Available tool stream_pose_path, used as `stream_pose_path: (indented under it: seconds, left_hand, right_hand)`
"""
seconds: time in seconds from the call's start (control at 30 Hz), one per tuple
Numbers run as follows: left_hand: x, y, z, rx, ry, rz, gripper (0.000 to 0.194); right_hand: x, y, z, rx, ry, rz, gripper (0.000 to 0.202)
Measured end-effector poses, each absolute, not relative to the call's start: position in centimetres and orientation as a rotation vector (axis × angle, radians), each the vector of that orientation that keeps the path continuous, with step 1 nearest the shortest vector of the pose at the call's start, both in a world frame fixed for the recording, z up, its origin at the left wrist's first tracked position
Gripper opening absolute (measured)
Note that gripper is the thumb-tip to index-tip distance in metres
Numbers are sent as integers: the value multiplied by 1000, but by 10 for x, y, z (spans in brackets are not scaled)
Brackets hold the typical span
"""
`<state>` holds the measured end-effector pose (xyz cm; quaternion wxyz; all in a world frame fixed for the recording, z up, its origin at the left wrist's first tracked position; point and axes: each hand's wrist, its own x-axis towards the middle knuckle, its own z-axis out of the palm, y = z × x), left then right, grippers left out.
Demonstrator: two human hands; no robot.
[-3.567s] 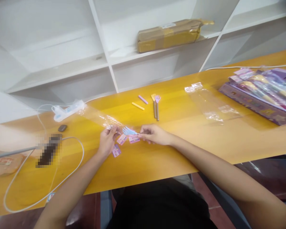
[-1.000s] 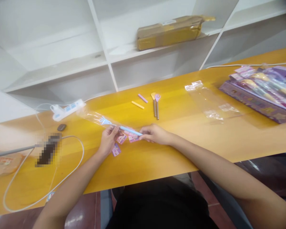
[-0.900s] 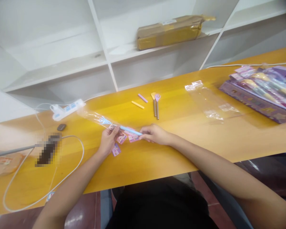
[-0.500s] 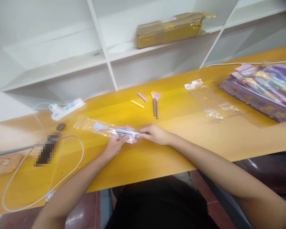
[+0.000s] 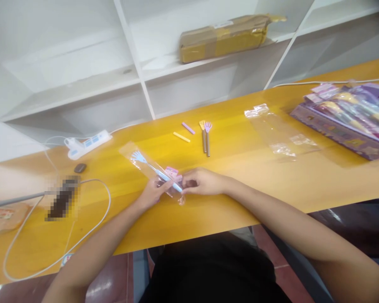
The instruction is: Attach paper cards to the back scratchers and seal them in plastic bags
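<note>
A light blue back scratcher (image 5: pixel 161 173) with a hand-shaped head lies slantwise inside a clear plastic bag (image 5: pixel 128 150), a small pink label card beside its handle. My left hand (image 5: pixel 152 191) is closed around the bagged handle, thumb on top. At the handle's lower end, my right hand (image 5: pixel 202 182) pinches the edge of the bag; its fingertips are partly hidden. Beyond my hands, a yellow back scratcher (image 5: pixel 204 136) and a purple back scratcher (image 5: pixel 208 139) with metal shafts lie side by side. Left of them are a yellow stick (image 5: pixel 181 137) and a purple stick (image 5: pixel 188 128).
Flat clear bags (image 5: pixel 281 134) lie to the right, before a purple display box (image 5: pixel 344 130) of wrapped items. On the left are a white power strip (image 5: pixel 90 145), a small black object (image 5: pixel 80 168) and a looped white cable (image 5: pixel 110 198). A taped carton (image 5: pixel 224 40) rests on the shelf.
The bagged blue back scratcher has tilted more steeply, its head moving right and up and its handle end down. My right hand has shifted slightly down with it. The label card shows more.
</note>
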<state>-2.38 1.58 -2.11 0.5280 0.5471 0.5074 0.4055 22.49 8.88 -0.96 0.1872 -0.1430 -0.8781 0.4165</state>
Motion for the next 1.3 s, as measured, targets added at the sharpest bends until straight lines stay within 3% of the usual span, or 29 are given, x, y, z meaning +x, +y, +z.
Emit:
stream_pose_path:
  seconds: [0.27, 0.47, 0.63, 0.77, 1.3]
  left_hand:
    - [-24, 13, -20, 1379, 1242, 913, 42]
    - [-30, 20, -30, 1166, 1248, 1174, 42]
    - [-31, 21, -28, 1169, 1246, 1199, 43]
    - [-28, 18, -22, 1249, 1288, 1142, 42]
    - [-26, 12, -25, 1228, 1166, 1004, 54]
  right_hand:
    - [223, 83, -9, -462, -2482, 1166, 28]
    - [226, 87, -12, -401, -2333, 1344, 59]
    - [224, 86, -14, -239, -2398, 1159, 29]
    - [221, 80, -11, -142, -2377, 1104, 18]
    - [214, 73, -13, -494, -2202, 1211, 23]
